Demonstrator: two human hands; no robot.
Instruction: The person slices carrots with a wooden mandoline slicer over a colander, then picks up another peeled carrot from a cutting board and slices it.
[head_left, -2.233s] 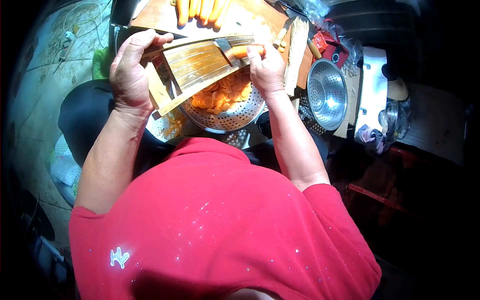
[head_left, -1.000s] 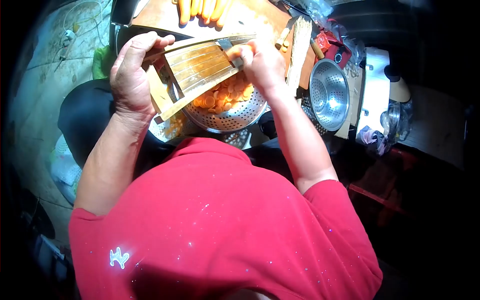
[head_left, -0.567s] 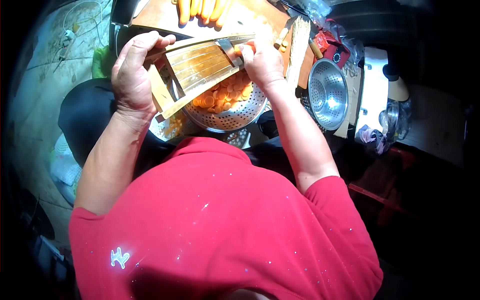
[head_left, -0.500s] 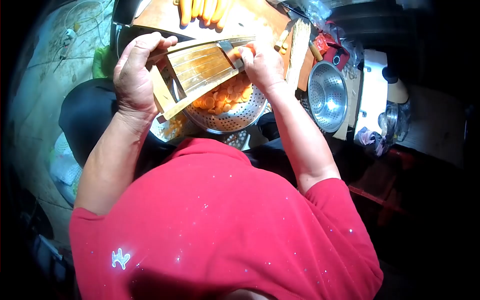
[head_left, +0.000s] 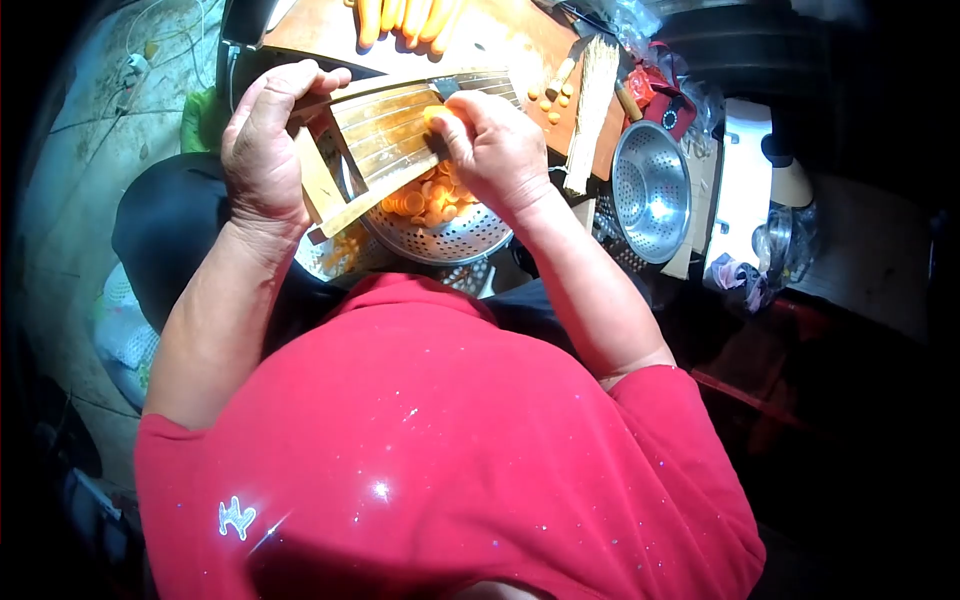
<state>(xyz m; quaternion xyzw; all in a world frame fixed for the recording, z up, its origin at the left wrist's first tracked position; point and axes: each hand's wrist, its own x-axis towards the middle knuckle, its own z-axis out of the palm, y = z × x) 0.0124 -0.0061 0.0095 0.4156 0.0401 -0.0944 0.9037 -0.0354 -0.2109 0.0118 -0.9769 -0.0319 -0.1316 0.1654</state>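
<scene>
The right hand (head_left: 490,145) has its grip pinched round a short carrot piece (head_left: 435,114), pressed on the wooden slicer (head_left: 385,130). It has moved left past the dark blade (head_left: 447,89) from the far side; the piece looks shorter than two seconds ago, which suggests a slicing stroke and little carrot left to hold (fingertips are now close to the wood). The right forearm slants up and leftward, knuckles uppermost. The left hand (head_left: 265,140) grasps the slicer's left end, wrist nearly straight, fingers curled over its upper edge.

Under the slicer, carrot slices (head_left: 425,200) lie in a perforated colander (head_left: 440,240). Beyond, whole carrots (head_left: 437,20) rest on the worktop (head_left: 500,45); right, a straw brush (head_left: 595,110) lies near another colander (head_left: 650,190).
</scene>
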